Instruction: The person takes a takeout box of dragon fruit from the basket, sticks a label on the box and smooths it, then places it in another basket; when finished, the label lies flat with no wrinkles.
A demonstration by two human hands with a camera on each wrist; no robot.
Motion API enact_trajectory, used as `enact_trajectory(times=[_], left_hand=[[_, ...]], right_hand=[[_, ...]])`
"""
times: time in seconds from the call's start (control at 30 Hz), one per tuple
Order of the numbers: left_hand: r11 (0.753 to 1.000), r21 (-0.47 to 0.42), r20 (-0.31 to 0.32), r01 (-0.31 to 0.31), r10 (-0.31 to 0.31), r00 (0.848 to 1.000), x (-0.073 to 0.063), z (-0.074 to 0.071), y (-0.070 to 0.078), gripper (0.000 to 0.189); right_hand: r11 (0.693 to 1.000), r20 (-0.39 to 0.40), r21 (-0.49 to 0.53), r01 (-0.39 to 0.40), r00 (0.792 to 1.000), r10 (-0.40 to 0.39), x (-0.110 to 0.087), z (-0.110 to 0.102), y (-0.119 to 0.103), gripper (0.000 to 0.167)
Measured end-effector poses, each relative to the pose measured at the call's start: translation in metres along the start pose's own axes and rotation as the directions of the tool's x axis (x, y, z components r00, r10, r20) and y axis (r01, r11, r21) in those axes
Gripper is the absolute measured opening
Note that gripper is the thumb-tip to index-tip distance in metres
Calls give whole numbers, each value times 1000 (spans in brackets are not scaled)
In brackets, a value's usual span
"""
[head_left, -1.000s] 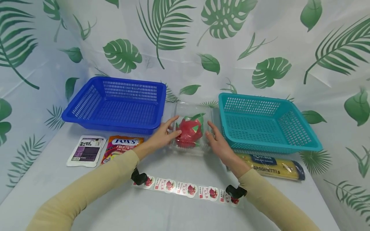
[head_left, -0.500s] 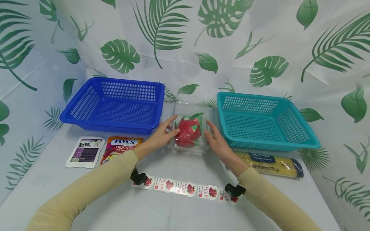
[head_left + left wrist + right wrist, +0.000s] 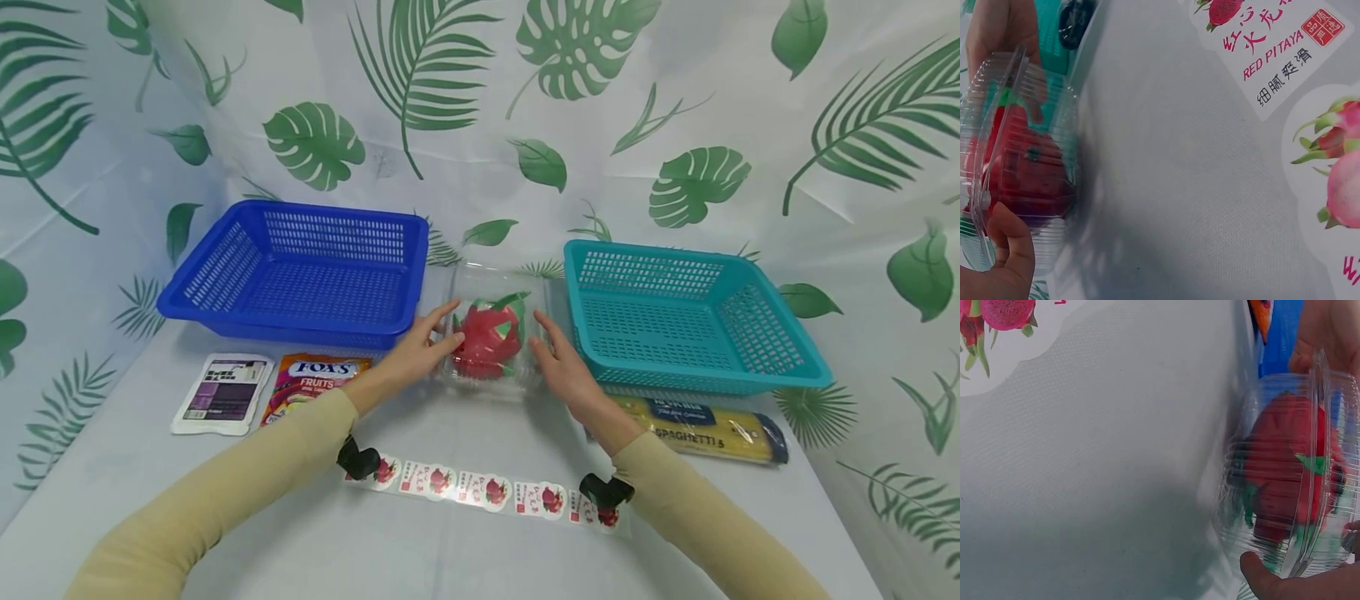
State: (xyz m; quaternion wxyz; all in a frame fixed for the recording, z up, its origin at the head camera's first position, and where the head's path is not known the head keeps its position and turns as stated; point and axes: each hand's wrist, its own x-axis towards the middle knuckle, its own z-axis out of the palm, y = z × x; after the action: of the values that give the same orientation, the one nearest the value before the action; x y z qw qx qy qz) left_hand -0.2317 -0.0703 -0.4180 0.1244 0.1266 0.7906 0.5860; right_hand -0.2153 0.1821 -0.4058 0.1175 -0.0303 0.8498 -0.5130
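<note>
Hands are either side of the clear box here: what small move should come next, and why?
I would probably move the right hand from beside the clear box to the sticker strip while the left hand steadies the box. The red fruit is inside, the box looks closed, no sticker shows on it, and the nearby strip pictures similar fruit.

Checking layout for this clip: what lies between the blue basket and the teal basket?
The clear plastic box with the red dragon fruit inside, flanked by the left hand and right hand; the head view shows this.
</note>
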Motion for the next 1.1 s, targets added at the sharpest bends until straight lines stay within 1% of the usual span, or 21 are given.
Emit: enact_trajectory(times=[0.23,0.33,0.43,0.47,0.53,0.6,0.67,0.73,0.8,0.87,0.97,1.03,1.1], left_hand=[[1000,3,13,8,-8,1000,0,-1,0,64],[1000,11,9,17,-17,1000,0,-2,-1,64],[999,26,6,32,-32,999,-2,-3,-1,63],[999,33,5,36,-36,999,-3,-3,-1,63],[998,34,-5,45,-45,999,-6,-3,-1,62],[998,42,-28,43,-41,999,-10,-3,0,60],[996,82,-63,21,-16,998,-16,-3,0,57],[986,165,-114,-2,21,993,-24,-2,1,53],[966,258,-161,-13,56,985,-33,0,1,50],[945,326,-201,-14,83,976,-41,2,1,48],[928,373,-236,-26,122,964,-52,4,3,44],[913,403,-247,-65,177,953,-57,4,5,41],[897,425,-256,-120,246,935,-61,3,7,38]], right_hand=[[1000,11,14,8,1000,-8,-1,-2,-1,56],[1000,26,26,1,1000,-1,-8,-2,-13,56],[1000,27,26,-4,1000,3,-9,-2,-14,57],[1000,22,16,-2,1000,1,-9,-2,-12,57],[1000,8,-10,3,1000,-3,-5,-3,-2,57],[999,-3,-50,17,1000,-17,-5,-3,2,58],[995,-9,-95,43,999,-44,-9,-5,2,58],[985,-7,-144,91,996,-93,-13,-6,1,58],[968,3,-197,153,988,-155,-18,-6,1,58],[948,12,-241,206,978,-209,-22,-6,-1,59],[922,23,-280,267,962,-272,-27,-6,-2,59],[914,23,-287,287,956,-294,-30,-6,-2,59],[908,22,-294,299,952,-306,-33,-7,-3,58]])
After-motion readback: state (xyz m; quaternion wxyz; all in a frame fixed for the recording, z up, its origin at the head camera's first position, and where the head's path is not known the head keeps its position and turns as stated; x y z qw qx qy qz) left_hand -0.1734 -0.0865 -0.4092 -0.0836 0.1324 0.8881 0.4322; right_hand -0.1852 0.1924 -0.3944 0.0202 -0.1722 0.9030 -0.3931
